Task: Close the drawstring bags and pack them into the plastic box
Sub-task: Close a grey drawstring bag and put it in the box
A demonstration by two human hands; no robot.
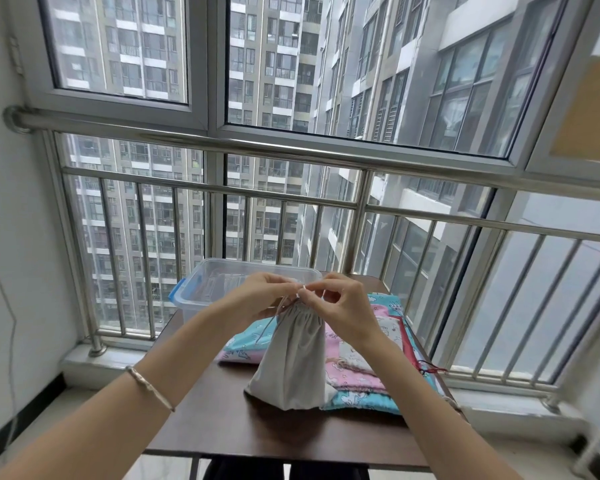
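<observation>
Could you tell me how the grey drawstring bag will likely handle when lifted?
Probably floppy: the grey bag sags in soft folds below its gathered neck. Likely light, since the left hand and right hand hold it up by pinching its cord.

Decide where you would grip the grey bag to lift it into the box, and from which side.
Grip the grey bag at its gathered neck, from above. It is upright, and the neck is its narrowest part, the body widening below. The left hand and right hand pinch the cord there.
</observation>
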